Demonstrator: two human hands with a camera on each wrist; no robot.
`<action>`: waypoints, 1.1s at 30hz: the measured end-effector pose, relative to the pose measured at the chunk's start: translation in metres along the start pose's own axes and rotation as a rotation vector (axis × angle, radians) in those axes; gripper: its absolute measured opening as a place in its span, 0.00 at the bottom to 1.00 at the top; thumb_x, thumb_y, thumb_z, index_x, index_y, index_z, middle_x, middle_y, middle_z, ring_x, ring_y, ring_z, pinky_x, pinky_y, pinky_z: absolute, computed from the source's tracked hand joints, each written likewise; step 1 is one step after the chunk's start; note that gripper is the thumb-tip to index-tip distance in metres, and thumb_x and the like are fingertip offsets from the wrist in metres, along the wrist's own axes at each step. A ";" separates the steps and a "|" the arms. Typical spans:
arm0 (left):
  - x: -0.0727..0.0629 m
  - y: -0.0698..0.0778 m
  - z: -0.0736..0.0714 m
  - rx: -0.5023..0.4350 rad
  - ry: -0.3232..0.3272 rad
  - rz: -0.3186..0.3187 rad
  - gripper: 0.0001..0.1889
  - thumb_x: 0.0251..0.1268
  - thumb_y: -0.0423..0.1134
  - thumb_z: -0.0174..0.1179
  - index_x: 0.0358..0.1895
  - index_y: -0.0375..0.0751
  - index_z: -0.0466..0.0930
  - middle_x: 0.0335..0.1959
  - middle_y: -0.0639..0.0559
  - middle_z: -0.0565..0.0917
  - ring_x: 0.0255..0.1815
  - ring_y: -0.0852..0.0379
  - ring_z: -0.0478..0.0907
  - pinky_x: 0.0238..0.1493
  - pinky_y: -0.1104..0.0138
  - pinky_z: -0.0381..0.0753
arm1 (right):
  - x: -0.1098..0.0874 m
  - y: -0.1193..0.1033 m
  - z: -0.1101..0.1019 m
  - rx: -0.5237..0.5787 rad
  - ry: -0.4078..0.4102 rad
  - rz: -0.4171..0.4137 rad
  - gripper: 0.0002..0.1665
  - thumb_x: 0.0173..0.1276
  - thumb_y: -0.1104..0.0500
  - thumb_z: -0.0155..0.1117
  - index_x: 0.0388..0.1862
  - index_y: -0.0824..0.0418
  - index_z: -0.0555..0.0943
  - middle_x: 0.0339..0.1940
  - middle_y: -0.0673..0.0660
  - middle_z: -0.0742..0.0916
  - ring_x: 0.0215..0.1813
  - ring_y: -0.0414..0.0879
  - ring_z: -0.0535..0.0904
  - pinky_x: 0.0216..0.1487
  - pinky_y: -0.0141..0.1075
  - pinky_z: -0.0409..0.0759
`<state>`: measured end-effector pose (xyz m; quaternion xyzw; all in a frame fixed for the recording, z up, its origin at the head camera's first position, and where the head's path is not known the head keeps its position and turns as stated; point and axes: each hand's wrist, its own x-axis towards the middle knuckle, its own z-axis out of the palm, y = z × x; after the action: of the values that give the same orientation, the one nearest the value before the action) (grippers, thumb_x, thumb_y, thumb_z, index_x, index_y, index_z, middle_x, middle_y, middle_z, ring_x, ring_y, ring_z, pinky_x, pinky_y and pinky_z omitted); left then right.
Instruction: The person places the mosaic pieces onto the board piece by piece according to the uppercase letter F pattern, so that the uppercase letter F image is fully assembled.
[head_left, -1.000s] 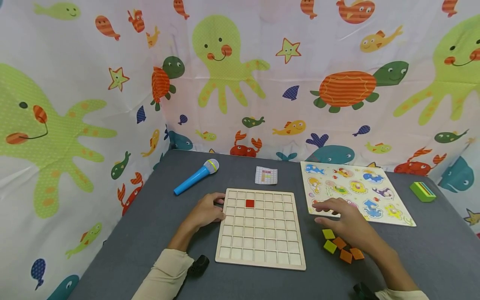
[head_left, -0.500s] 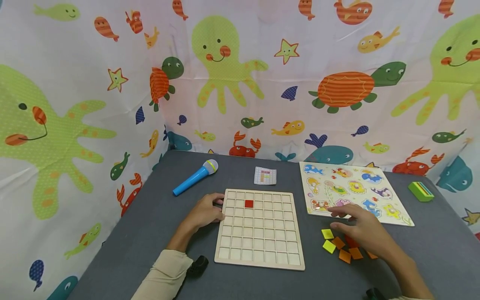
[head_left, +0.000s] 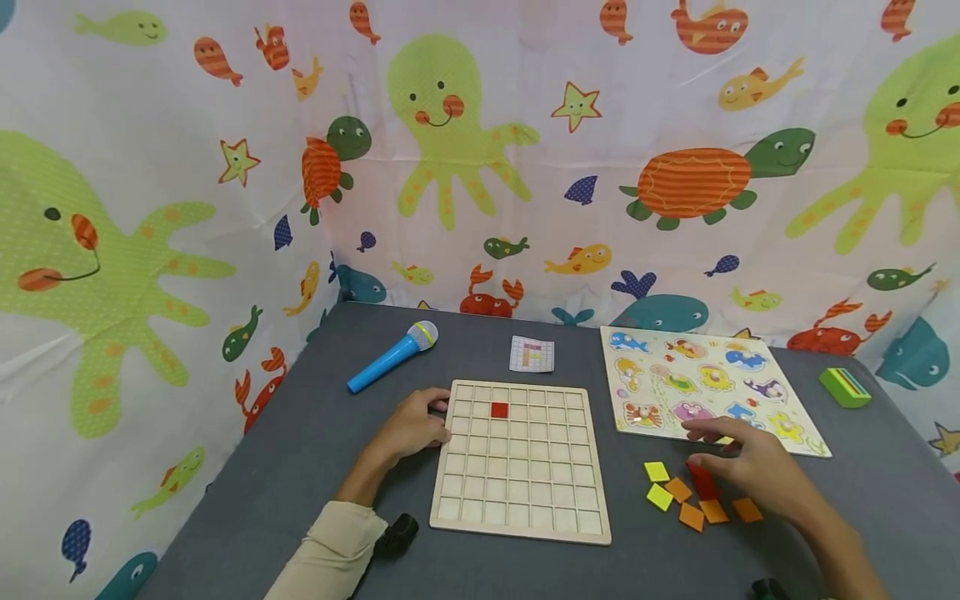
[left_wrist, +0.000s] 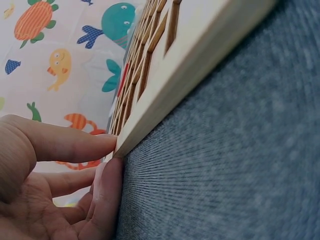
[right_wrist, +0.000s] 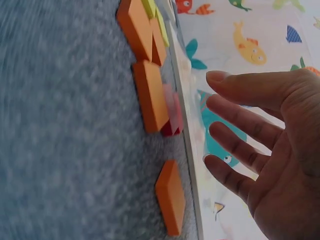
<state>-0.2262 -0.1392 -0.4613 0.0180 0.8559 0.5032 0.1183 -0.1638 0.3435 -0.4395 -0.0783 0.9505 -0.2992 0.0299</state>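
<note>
At the left edge of a wooden grid board, my left hand pinches the rim between thumb and finger, as the left wrist view shows. One red square tile sits in a cell near the board's top. My right hand hovers above loose tiles to the right, fingers spread and nothing held. Under it lie red tiles, partly hidden by the hand, several orange tiles and two yellow tiles. In the right wrist view, an orange tile lies apart from the cluster.
Behind the right hand lies an animal puzzle board. A small printed grid card is beyond the wooden board. A blue toy microphone lies at the back left, a green block stack at the far right. A patterned cloth stands behind the table.
My right hand has moved right across the tiles, uncovering red tiles and another orange tile. The left hand stays at the board's edge.
</note>
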 end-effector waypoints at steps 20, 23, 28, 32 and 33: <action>-0.001 0.002 0.000 0.009 -0.002 -0.010 0.37 0.54 0.24 0.68 0.73 0.36 0.76 0.55 0.43 0.78 0.41 0.53 0.81 0.37 0.63 0.85 | 0.003 0.022 -0.006 0.114 -0.142 0.074 0.33 0.67 0.63 0.74 0.71 0.68 0.78 0.58 0.64 0.87 0.53 0.55 0.83 0.42 0.31 0.84; -0.001 0.002 0.000 0.018 -0.004 -0.007 0.37 0.54 0.24 0.68 0.73 0.36 0.76 0.54 0.43 0.78 0.40 0.53 0.81 0.36 0.64 0.84 | 0.002 0.024 -0.007 0.129 -0.166 0.057 0.34 0.67 0.65 0.74 0.71 0.68 0.77 0.58 0.64 0.87 0.54 0.56 0.83 0.44 0.30 0.83; 0.000 0.002 0.000 0.017 -0.003 -0.010 0.37 0.54 0.24 0.68 0.73 0.36 0.76 0.55 0.42 0.77 0.42 0.52 0.82 0.37 0.64 0.85 | 0.002 0.025 -0.010 0.137 -0.198 0.050 0.34 0.66 0.66 0.72 0.72 0.68 0.77 0.60 0.64 0.87 0.56 0.57 0.82 0.44 0.31 0.83; 0.000 0.002 -0.001 0.006 0.001 -0.017 0.37 0.54 0.24 0.68 0.72 0.36 0.76 0.55 0.42 0.77 0.43 0.52 0.82 0.39 0.63 0.86 | 0.003 0.025 -0.011 0.143 -0.207 0.054 0.34 0.65 0.67 0.72 0.71 0.67 0.77 0.60 0.64 0.86 0.57 0.57 0.81 0.44 0.31 0.83; 0.000 0.002 -0.001 0.004 0.002 -0.022 0.37 0.54 0.24 0.68 0.72 0.37 0.76 0.55 0.42 0.77 0.43 0.52 0.82 0.39 0.63 0.86 | 0.003 0.025 -0.011 0.141 -0.207 0.052 0.34 0.65 0.67 0.72 0.71 0.67 0.78 0.60 0.63 0.86 0.57 0.57 0.81 0.45 0.31 0.82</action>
<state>-0.2271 -0.1392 -0.4589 0.0085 0.8573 0.5000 0.1227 -0.1711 0.3697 -0.4453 -0.0818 0.9207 -0.3546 0.1412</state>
